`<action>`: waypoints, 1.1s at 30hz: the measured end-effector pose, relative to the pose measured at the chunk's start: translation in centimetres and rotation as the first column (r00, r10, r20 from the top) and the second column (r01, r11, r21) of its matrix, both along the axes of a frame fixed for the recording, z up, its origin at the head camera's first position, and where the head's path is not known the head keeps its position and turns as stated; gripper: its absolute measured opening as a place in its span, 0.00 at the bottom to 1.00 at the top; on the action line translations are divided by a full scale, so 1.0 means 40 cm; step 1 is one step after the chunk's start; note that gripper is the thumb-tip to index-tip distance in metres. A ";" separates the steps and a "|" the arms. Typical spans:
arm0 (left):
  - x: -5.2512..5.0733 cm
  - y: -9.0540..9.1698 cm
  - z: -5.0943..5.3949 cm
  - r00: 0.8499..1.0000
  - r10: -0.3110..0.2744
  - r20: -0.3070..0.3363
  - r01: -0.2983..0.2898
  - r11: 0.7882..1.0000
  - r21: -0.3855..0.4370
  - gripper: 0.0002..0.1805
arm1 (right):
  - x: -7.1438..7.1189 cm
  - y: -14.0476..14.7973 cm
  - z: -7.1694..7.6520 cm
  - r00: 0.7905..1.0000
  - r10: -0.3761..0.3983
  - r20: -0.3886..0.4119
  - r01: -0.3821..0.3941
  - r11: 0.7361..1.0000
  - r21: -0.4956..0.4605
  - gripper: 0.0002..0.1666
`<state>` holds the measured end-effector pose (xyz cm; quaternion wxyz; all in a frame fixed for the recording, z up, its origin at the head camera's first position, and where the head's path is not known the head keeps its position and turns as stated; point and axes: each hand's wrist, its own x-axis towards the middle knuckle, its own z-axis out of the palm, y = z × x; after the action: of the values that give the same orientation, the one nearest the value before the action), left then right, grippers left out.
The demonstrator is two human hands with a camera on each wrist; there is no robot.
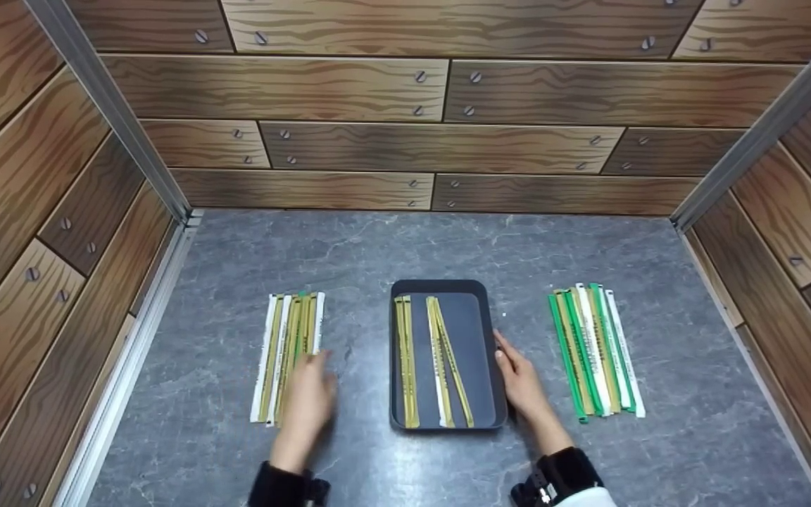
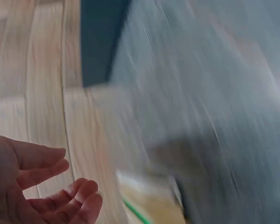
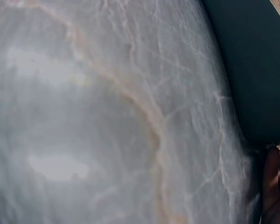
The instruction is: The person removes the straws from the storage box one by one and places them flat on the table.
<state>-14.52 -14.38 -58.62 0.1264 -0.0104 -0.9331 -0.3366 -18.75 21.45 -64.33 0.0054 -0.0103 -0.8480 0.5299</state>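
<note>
A dark grey rectangular tray [image 1: 479, 366] lies in the middle of the table with several long thin stick packets [image 1: 405, 366] in it, gold ones and a white one. My right hand [image 1: 524, 380] holds the tray's right side, its thumb at the rim; the other fingers are partly hidden. Over the near end of the left row of white, gold and green packets [image 1: 282, 331] is my left hand [image 1: 310, 391]. In the left wrist view, the left hand [image 2: 46, 186] has loosely bent fingers and nothing between them.
To the right of the tray lies another row of green, gold and white packets [image 1: 592, 352]. Wood-patterned walls [image 1: 405, 144] with metal corner posts [image 1: 113, 105] enclose the grey marbled tabletop [image 1: 370, 246] at the back and both sides.
</note>
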 end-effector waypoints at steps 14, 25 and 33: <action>0.013 0.288 0.007 0.932 -0.362 0.024 0.362 0.922 -0.134 0.19 | 0.000 0.002 0.002 1.000 0.007 -0.015 -0.006 1.000 0.026 0.27; 0.001 0.347 -0.059 0.927 -0.359 0.112 0.375 0.859 -0.349 0.08 | 0.000 -0.001 0.000 1.000 -0.005 -0.004 0.005 1.000 0.026 0.26; -0.003 0.359 -0.070 0.942 -0.322 0.094 0.334 0.873 -0.355 0.09 | -0.002 -0.001 0.002 1.000 -0.003 0.014 0.003 1.000 0.018 0.27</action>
<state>-14.62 -0.03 -61.43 0.0484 -0.1865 -0.9657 -0.1738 -18.81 21.41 -64.24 0.0004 -0.0153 -0.8527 0.5221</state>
